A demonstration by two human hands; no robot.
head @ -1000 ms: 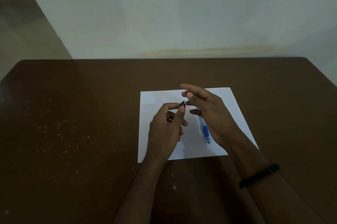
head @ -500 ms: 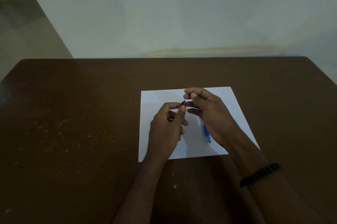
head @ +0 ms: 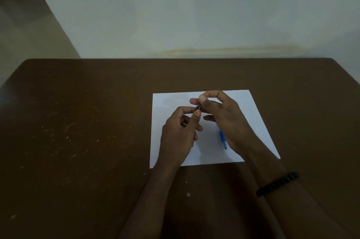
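Dim light: left hand (head: 179, 135) pinches small dark piece (head: 198, 107) above paper (head: 167, 102), too small for me to identify. The right hand (head: 224, 120) curls at its tip; grip there I cannot tell. Blue pen (head: 223, 138) half hidden beneath it.

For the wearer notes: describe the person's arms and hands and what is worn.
Left hand and right hand are bare: no gloves, no rings that show. No sleeves are in view. A black ribbed bracelet sits on the right wrist; the left wrist wears nothing.
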